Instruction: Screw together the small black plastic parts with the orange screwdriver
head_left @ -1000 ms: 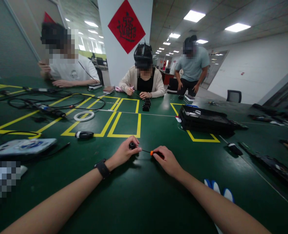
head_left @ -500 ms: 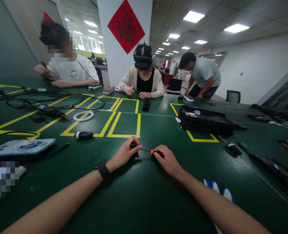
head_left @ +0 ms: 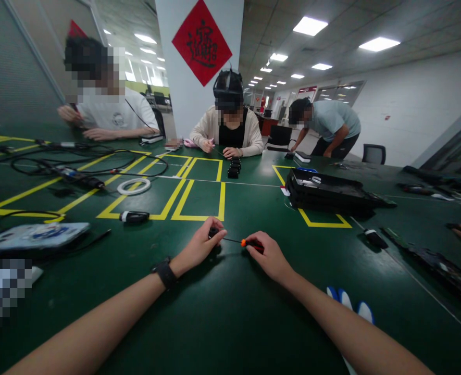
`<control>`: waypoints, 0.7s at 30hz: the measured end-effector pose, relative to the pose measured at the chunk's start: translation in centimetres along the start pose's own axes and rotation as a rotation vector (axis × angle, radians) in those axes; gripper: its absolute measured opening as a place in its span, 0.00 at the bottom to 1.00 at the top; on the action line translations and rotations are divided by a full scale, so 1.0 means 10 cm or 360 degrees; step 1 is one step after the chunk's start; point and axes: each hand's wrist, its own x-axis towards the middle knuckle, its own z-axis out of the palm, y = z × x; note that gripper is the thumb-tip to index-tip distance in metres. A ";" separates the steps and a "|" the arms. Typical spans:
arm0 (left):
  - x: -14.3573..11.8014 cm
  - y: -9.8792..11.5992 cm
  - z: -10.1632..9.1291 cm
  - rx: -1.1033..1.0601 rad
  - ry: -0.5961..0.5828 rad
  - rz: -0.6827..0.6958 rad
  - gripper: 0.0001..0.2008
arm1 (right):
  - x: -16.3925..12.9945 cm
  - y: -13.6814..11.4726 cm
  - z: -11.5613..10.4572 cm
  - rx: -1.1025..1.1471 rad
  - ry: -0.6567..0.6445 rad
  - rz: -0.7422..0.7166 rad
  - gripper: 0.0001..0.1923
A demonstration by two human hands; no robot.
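My right hand [head_left: 267, 256] is closed round the handle of a screwdriver [head_left: 257, 245], red and black with an orange collar. Its thin shaft points left, toward a small black part [head_left: 213, 233] pinched in my left hand [head_left: 201, 245]. The tip reaches the left fingertips; whether it sits in the part is hidden by them. Much of the black part is covered by my thumb and fingers. Both hands are held just over the green table [head_left: 230, 312].
Yellow tape frames [head_left: 197, 219] mark the table. A black tray-like stack [head_left: 327, 190] stands right, with a circuit board [head_left: 433, 265] nearer. Left lie cables [head_left: 77, 174], a white ring [head_left: 134, 186] and a phone [head_left: 35, 235]. A glove [head_left: 343, 298] lies by my right forearm. Co-workers [head_left: 230, 125] are across.
My hands and the screwdriver have barely shifted. At the back right, the standing person has bent lower over the table; the person at left has moved their head slightly.
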 end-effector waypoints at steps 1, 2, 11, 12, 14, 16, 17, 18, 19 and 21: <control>0.00 0.00 0.00 0.0013 0.0000 0.0007 0.11 | 0.00 0.00 0.00 0.0012 0.0004 0.0019 0.07; 0.00 0.00 0.00 0.0031 0.0003 0.0020 0.11 | -0.01 -0.01 0.00 0.0019 0.0005 0.0038 0.08; 0.01 0.00 -0.01 0.0125 0.0043 0.0050 0.11 | 0.01 -0.03 -0.03 -0.0020 -0.0010 -0.0009 0.09; 0.01 -0.01 -0.01 0.0118 0.0046 0.0043 0.11 | 0.01 -0.03 -0.03 -0.0011 -0.0007 -0.0012 0.09; 0.01 -0.02 -0.01 0.0104 0.0061 0.0032 0.11 | 0.00 -0.03 -0.03 0.0008 -0.0018 0.0009 0.07; 0.01 -0.02 -0.01 0.0100 0.0071 0.0030 0.11 | -0.01 -0.03 -0.03 0.0017 -0.0034 0.0046 0.08; 0.01 -0.02 -0.01 0.0098 0.0069 0.0030 0.11 | -0.02 -0.03 -0.02 0.0017 -0.0041 0.0060 0.09; 0.01 -0.02 -0.01 0.0096 0.0060 0.0029 0.11 | -0.02 -0.03 -0.02 0.0015 -0.0044 0.0068 0.10; 0.01 -0.02 -0.01 0.0095 0.0056 0.0028 0.11 | -0.02 -0.03 -0.01 0.0011 -0.0041 0.0069 0.10; 0.01 -0.01 -0.01 0.0092 0.0060 0.0027 0.12 | -0.01 -0.03 0.00 0.0002 -0.0031 0.0054 0.09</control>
